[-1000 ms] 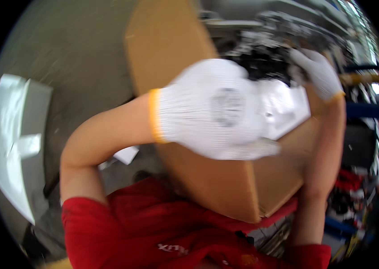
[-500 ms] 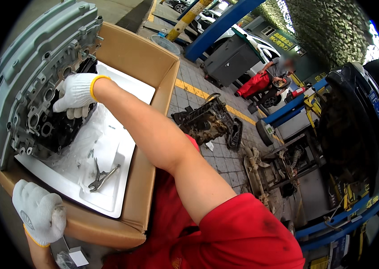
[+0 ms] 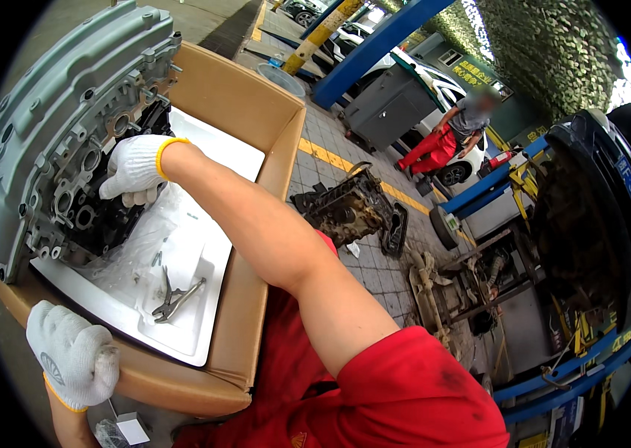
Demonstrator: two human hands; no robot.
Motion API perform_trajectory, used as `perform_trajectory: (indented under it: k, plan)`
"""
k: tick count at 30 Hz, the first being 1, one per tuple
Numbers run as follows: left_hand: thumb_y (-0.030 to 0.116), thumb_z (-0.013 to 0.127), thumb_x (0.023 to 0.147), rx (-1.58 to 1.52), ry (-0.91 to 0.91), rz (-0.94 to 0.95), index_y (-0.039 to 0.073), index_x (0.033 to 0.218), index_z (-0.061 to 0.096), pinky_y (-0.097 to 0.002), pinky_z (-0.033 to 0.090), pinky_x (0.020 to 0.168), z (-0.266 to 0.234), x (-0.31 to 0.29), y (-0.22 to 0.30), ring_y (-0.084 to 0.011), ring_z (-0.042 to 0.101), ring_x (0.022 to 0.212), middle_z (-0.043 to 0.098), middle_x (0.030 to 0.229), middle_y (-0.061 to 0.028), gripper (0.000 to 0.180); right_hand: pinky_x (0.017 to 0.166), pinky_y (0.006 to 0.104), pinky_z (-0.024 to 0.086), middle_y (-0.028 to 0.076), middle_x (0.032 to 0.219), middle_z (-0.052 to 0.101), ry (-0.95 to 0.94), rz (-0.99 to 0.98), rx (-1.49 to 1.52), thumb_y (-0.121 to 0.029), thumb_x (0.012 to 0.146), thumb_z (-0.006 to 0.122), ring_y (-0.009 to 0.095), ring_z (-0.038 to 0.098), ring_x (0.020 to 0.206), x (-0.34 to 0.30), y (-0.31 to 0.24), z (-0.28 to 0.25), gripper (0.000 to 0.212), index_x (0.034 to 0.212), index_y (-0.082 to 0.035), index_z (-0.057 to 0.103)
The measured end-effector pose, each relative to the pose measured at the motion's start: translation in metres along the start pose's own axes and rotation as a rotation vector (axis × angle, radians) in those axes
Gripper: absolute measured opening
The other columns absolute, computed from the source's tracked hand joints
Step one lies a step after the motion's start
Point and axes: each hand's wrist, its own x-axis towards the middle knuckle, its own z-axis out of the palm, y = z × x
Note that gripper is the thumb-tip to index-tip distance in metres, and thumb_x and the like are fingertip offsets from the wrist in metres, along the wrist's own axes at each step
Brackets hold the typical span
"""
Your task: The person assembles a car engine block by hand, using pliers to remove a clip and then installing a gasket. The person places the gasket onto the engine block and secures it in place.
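A grey engine [image 3: 54,97] with a ribbed cover, round ports and protruding studs stands tilted in a cardboard box [image 3: 214,78]. My right hand [image 3: 135,168], in a white knit glove with a yellow cuff, is at the engine's port side, fingers curled; whatever they hold is hidden. My left hand [image 3: 73,357], gloved alike, is closed at the box's near left rim; what it grips, if anything, does not show. Locking pliers [image 3: 175,300] lie on the white tray [image 3: 194,347] inside the box, beside crumpled clear plastic [image 3: 132,257].
A greasy engine block [image 3: 349,205] and other dirty parts [image 3: 435,291] lie on the tiled floor to the right. Further off are a grey cabinet [image 3: 386,108], a blue lift post [image 3: 375,56], a raised car [image 3: 591,201] and a person in red trousers [image 3: 435,145].
My right hand has shifted slightly down along the engine's side, its fingers still curled. My left hand stays closed by the rim. The person in the background has straightened up.
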Motion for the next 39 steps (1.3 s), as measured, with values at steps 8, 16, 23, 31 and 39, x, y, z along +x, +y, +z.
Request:
perform_trajectory:
  k: [8,16,23,31,39]
  plan:
    - [0.026,0.078,0.066,0.016,-0.04,-0.002,0.013,0.087,0.066,-0.051,0.039,0.074,-0.003,-0.002,0.0,-0.0345,0.054,0.076,0.057,0.082,-0.0075,0.027,0.069,0.0368,0.062,0.009,0.091,0.083,0.028,0.0,-0.036,-0.039,0.106,0.075,0.02,0.076,0.068,-0.005,-0.003,0.001,0.045,0.112,0.006,0.079]
    - [0.025,0.078,0.064,-0.004,-0.04,-0.006,0.013,0.087,0.067,-0.051,0.04,0.074,-0.002,-0.004,-0.001,-0.0345,0.055,0.076,0.056,0.082,-0.0073,0.029,0.076,0.0381,0.066,0.008,0.095,0.085,0.027,0.012,-0.09,-0.044,0.107,0.073,0.022,0.081,0.076,-0.002,0.0,0.002,0.048,0.114,0.002,0.083]
    - [0.026,0.078,0.063,-0.002,-0.036,-0.001,0.014,0.086,0.066,-0.0498,0.039,0.073,-0.002,-0.003,-0.001,-0.0328,0.055,0.074,0.057,0.081,-0.0058,0.029,0.077,0.0383,0.065,0.008,0.096,0.086,0.009,0.037,-0.154,-0.045,0.107,0.072,0.023,0.082,0.077,-0.004,-0.003,0.001,0.047,0.114,0.0,0.084]
    - [0.026,0.078,0.063,-0.009,-0.005,0.021,0.016,0.086,0.066,-0.0493,0.038,0.072,-0.002,0.0,-0.002,-0.0321,0.054,0.072,0.056,0.08,-0.005,0.028,0.079,0.0386,0.066,0.007,0.098,0.086,0.026,0.024,-0.137,-0.046,0.105,0.071,0.023,0.082,0.079,0.002,0.001,0.002,0.048,0.118,-0.001,0.083]
    - [0.024,0.071,0.073,-0.023,0.003,0.044,0.014,0.082,0.062,-0.0484,0.037,0.07,-0.002,0.007,0.003,-0.0317,0.05,0.069,0.053,0.077,-0.0065,0.016,0.079,0.0388,0.066,0.007,0.098,0.087,0.027,0.019,-0.158,-0.047,0.105,0.07,0.022,0.082,0.081,0.004,0.004,0.005,0.05,0.122,-0.002,0.084]
